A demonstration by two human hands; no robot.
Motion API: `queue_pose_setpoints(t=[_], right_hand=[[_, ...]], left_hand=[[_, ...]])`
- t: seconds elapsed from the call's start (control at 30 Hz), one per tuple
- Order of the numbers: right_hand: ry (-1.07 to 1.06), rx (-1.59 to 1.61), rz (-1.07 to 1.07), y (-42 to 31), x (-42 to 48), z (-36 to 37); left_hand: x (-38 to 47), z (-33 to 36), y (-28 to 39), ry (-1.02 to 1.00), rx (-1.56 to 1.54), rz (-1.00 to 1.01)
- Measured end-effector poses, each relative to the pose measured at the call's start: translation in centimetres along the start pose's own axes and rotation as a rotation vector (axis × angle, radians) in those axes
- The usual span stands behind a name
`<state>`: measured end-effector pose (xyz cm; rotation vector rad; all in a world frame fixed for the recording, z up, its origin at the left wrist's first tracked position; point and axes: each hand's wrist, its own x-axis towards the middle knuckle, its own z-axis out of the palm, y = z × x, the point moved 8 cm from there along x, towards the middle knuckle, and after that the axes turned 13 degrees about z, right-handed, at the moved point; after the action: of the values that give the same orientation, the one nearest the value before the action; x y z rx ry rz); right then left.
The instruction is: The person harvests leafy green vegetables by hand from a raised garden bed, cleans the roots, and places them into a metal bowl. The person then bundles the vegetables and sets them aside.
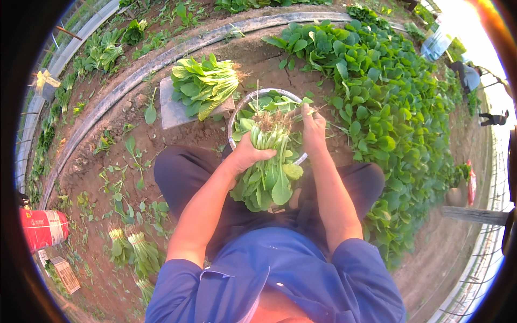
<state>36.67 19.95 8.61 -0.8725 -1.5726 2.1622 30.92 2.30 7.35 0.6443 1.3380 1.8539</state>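
Note:
My left hand (251,154) grips a bunch of leafy greens (268,173) around its pale stems. The roots point away from me and the leaves hang towards my lap. Close by on the right, my right hand (314,128) pinches a thin green sprig (299,105) between thumb and fingers. Both hands are over a round tub (239,108) with a pale rim, standing between my knees. Loose leaves lie in it, and the bunch hides much of its inside. Beyond it to the left, a pile of greens (207,87) rests on a flat grey board (171,105).
A dense bed of growing greens (375,109) runs along my right. Tied bunches (139,246) stand on the soil at lower left, near a red-and-white sack (45,229) and a crate (66,275). A pale hose-like strip (121,87) curves across the ground. Another person (466,76) is bent over at far right.

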Motion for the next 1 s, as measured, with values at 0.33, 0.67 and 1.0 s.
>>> queue_pose_setpoints(t=[0.33,0.67,1.0], right_hand=[[0.327,-0.048,-0.181,-1.8,1.8,-2.0],[0.044,-0.661,-0.044,0.0,1.5,-1.2],[0.17,-0.69,-0.38,-8.4,-3.6,1.6]], left_hand=[[-0.9,-0.9,0.4,-0.006,0.071,0.052],[-1.1,-1.7,1.7,0.033,-0.121,0.085],[-1.4,-0.1,4.9,-0.004,-0.192,0.102]])
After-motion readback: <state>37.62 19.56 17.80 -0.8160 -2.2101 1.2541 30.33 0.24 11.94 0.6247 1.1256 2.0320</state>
